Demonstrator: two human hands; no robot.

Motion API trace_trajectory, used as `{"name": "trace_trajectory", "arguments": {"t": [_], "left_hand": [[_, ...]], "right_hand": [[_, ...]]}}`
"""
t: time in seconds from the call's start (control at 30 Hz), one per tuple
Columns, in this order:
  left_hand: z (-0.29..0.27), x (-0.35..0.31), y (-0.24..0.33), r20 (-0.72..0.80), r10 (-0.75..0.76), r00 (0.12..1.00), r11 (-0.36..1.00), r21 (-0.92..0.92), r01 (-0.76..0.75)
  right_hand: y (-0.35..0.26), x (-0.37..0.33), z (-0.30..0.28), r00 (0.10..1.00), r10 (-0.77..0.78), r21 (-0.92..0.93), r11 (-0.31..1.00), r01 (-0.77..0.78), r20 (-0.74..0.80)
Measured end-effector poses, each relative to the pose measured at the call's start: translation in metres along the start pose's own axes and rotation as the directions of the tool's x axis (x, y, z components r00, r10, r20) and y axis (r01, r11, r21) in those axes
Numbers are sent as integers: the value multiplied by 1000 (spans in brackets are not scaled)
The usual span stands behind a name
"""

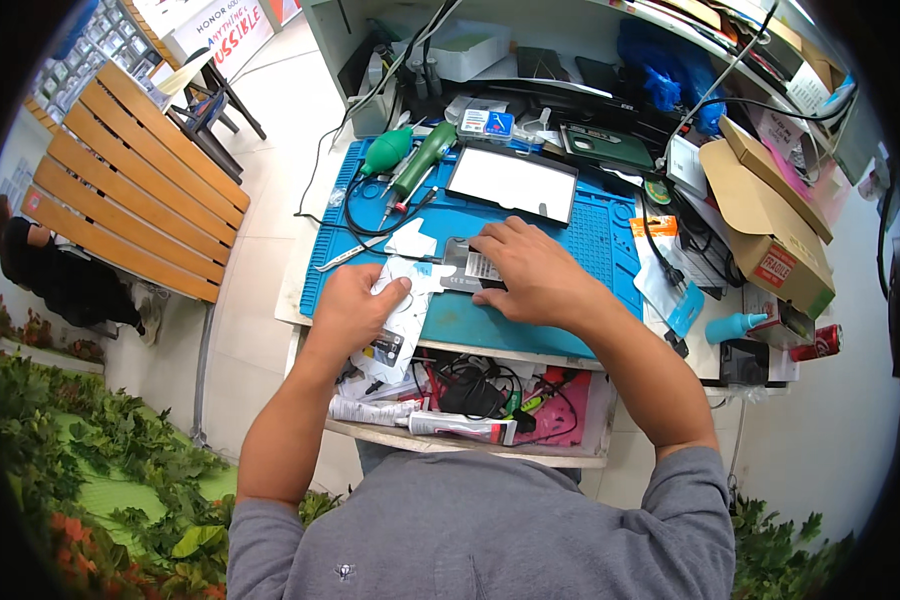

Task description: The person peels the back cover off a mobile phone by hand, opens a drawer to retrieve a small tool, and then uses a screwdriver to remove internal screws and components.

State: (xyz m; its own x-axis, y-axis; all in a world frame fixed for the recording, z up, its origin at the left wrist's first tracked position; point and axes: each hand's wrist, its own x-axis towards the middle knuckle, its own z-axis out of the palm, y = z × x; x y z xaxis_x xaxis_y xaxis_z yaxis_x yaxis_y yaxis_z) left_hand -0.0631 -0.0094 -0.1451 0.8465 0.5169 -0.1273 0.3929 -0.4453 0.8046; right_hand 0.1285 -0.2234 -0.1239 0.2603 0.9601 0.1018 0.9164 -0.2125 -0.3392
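White, one pouch (pixel 408 322) is pinched in my left hand (pixel 362 305); one dark flat piece (pixel 457 258) lies between both hands, held across by my right hand's (pixel 530 268) thumb and fingers, over one blue mat (pixel 530 335) near the bench's (pixel 292 300) front edge. Farther back I count one green blower (pixel 385 153).

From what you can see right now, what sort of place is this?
Most likely a small electronics repair bench: there's a blue work mat, tweezers lying on it, and an open drawer holding tangled cables.
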Motion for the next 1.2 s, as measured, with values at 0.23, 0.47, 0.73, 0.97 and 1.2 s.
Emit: {"name": "trace_trajectory", "arguments": {"t": [0.23, 0.47, 0.73, 0.97, 1.2], "left_hand": [[20, 5, 6, 12, -11, 1000, 981, -192, 14], [26, 2, 16, 11, 12, 1000, 1000, 15, -12], [11, -11, 11, 106, 67, 992, 991, -118, -54], [1, -12, -16, 128, 190, 973, 687, -725, -39], [-5, -14, -11, 298, 244, 923, 581, -807, 107]], "right_hand": [[3, 5, -1, 1000, 4, 69, 998, -3, -17], [5, 11, -3, 1000, 22, 109, 994, -21, -13], [5, 19, -3, 999, 47, 212, 976, -47, 1], [-2, 17, -13, 991, 119, 288, 953, -97, -59], [-5, 13, -11, 990, 120, 276, 956, -96, -74]]}}
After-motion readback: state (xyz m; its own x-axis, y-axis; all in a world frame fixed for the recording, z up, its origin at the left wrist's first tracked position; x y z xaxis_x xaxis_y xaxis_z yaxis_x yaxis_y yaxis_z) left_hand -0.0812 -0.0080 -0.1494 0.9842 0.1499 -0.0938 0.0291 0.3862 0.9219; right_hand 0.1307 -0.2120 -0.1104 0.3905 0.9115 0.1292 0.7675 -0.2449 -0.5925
